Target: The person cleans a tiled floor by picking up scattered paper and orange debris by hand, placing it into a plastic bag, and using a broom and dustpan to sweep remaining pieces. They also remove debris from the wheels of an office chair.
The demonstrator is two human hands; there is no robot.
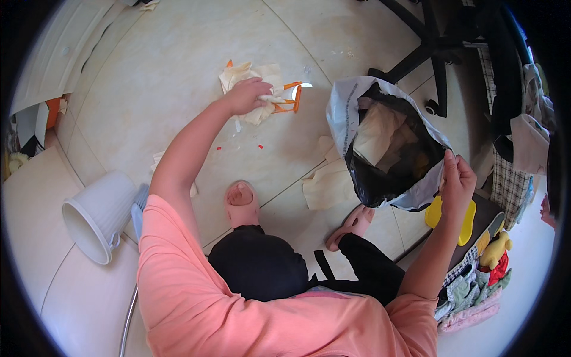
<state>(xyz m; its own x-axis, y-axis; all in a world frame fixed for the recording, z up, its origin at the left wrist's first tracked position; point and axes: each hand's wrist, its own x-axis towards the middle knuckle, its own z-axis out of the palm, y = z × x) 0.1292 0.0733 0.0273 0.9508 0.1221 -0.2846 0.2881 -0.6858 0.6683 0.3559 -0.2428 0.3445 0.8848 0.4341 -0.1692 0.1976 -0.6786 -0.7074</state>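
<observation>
My left hand (250, 94) is closed over crumpled cream paper tissues (267, 73) low over the tiled floor. Orange plastic pieces (297, 99), some joined like a small frame, stick out beside its fingers. My right hand (458, 176) pinches the rim of a white plastic bag with a black lining (341, 107) and holds its mouth wide. Crumpled tissue (379, 131) lies inside the bag; its dark bottom is hard to make out. Another cream tissue (328, 185) lies flat on the floor, partly under the bag.
Two tiny red bits (260, 146) lie on the tiles. A white bucket (98, 218) lies tipped over at left. A black wheeled chair base (430, 49) stands at upper right. At lower right are a yellow plastic item (435, 212) and piled cloths (468, 290).
</observation>
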